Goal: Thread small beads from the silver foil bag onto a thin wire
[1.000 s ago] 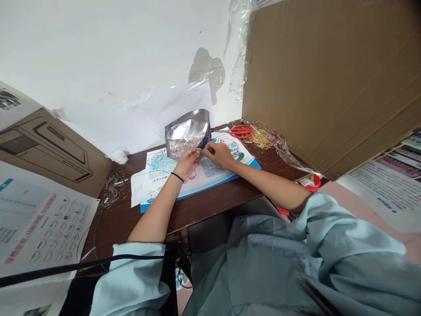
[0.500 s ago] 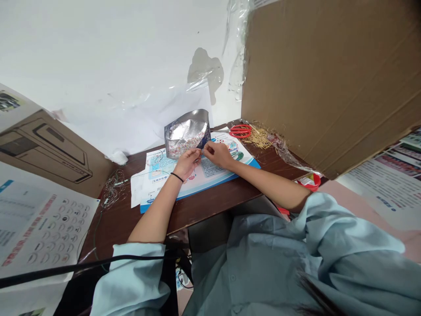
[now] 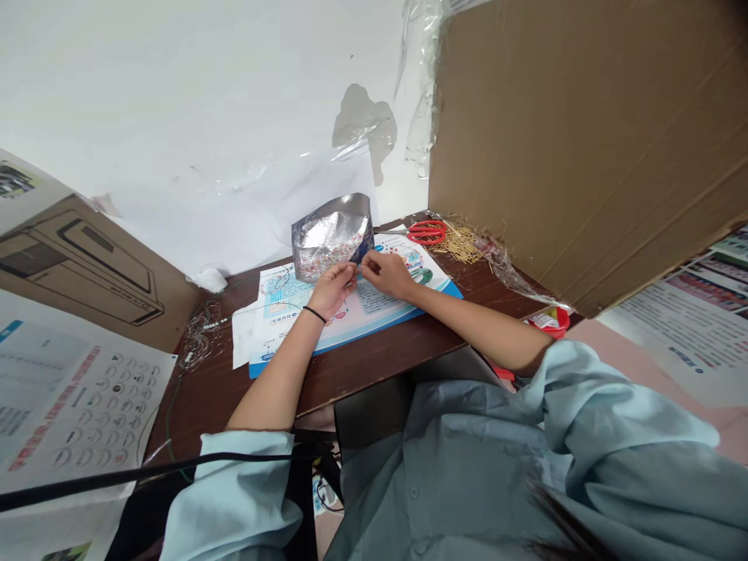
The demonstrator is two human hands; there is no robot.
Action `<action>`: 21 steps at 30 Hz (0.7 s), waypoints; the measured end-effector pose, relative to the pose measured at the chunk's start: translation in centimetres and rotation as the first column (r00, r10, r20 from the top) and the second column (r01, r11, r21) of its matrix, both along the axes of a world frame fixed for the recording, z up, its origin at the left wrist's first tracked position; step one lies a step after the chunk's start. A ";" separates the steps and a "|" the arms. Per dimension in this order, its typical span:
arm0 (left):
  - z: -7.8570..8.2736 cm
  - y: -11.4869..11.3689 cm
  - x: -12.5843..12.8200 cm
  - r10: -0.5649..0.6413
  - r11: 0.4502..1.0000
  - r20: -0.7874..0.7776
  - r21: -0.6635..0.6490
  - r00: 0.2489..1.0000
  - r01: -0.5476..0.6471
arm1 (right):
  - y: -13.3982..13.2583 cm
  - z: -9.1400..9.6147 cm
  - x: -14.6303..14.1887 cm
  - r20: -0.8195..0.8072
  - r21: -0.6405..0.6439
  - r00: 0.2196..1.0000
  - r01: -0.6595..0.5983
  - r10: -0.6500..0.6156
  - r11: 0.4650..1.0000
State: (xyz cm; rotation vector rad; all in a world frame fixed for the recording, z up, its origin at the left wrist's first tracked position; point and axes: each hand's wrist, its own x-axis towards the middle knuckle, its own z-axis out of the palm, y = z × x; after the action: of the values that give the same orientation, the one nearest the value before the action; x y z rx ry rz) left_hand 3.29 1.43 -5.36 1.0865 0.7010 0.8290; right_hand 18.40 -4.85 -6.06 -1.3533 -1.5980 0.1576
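Head view. Left hand (image 3: 333,290) and right hand (image 3: 387,274) meet over a blue-edged printed mat (image 3: 382,300), fingertips of each pinched closed on a thin strand (image 3: 358,267), too fine to identify. Silver foil pouch (image 3: 330,235) of tiny multicoloured beads stands just behind the hands, on the mat near the far edge of the counter (image 3: 374,366). Red-handled scissors (image 3: 426,232) and loose brass pins (image 3: 461,244) lie toward the far right corner; tangled beaded wire (image 3: 199,335) sits at the left edge.
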 end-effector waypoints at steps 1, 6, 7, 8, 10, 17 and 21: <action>0.0 0.0 0.0 0.001 1.000 0.000 0.000 1.000 -0.001 | 0.0 0.0 0.0 0.003 -0.003 1.000 0.001 -0.001 1.000; -0.1 0.1 0.0 -0.001 1.000 -0.003 0.001 1.000 0.001 | 0.1 -0.2 0.1 0.018 -0.014 1.000 0.001 -0.001 1.000; -0.1 0.1 0.0 -0.001 1.000 -0.003 0.003 1.000 0.001 | 0.1 -0.2 0.1 0.021 -0.015 1.000 0.006 -0.005 1.000; -0.1 0.1 0.0 0.000 1.000 -0.002 0.005 1.000 0.000 | 0.2 -0.2 0.1 0.024 -0.015 1.000 0.012 -0.012 1.000; -0.1 0.1 0.0 0.000 1.000 -0.002 0.008 1.000 0.000 | 0.2 -0.2 0.1 0.027 -0.013 0.999 0.023 -0.023 1.000; -0.1 0.1 0.0 0.000 1.000 0.001 0.009 1.000 0.000 | 0.1 0.0 0.0 0.029 -0.018 0.999 0.040 -0.039 0.999; -0.2 0.1 0.0 -0.008 1.000 -0.002 0.020 1.000 0.008 | 0.1 0.1 0.0 0.033 -0.027 0.999 0.043 -0.042 0.999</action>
State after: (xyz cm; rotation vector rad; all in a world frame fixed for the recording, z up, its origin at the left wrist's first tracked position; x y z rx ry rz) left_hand 3.32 1.51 -5.55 1.1073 0.6907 0.8293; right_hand 18.44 -4.78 -5.98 -1.4164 -1.5981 0.1328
